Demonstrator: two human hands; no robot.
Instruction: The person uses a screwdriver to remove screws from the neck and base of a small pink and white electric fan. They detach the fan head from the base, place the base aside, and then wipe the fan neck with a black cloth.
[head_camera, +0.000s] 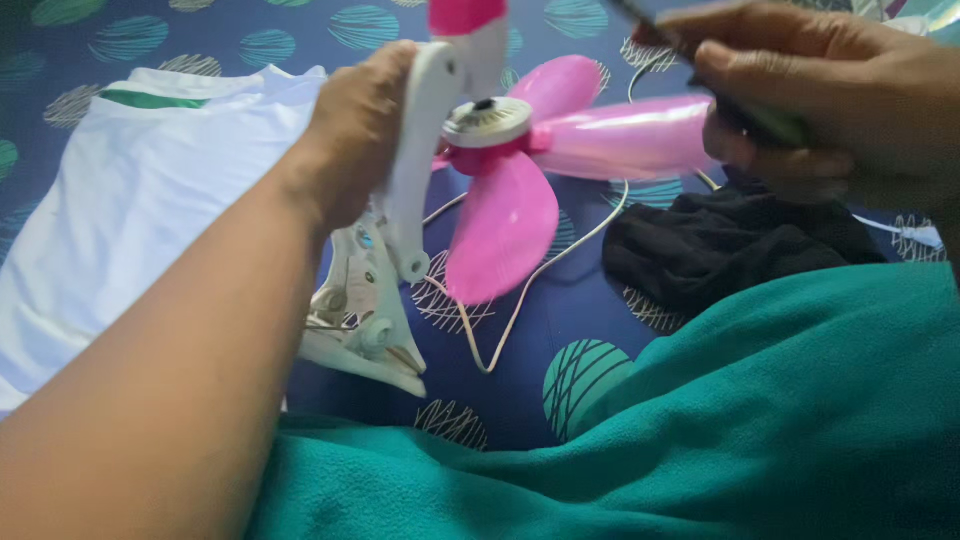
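Head view looked down on a bed covered with a dark blue sheet (560, 330) printed with round line patterns. The left hand (350, 140) was closed around the white arm (420, 150) of a small clip fan, holding it up above the sheet, near the middle of the bed. The fan's pink blades (560, 160) were bare, with no guard in front of them, and the white round hub (487, 122) sat open in their centre. Below the left hand the white clip base (365, 320) of the fan hung just over the sheet, with its springs and small parts showing. A thin white cord (520, 300) ran in a loop from the fan across the sheet.

The right hand (800, 90) was closed on a thin dark tool (740, 105), perhaps a screwdriver, though it was blurred and I cannot tell for sure. It stood just beside the tip of one blade, not yet at the hub.

As a judgement, the work on the fan looked half-way: the front was already uncovered, while the blades remained on the hub.

A white shirt (150, 200) with a green stripe lay toward the left edge of the bed, a black cloth (720, 250) toward the right edge, and a teal fabric (700, 440) filled the near edge.
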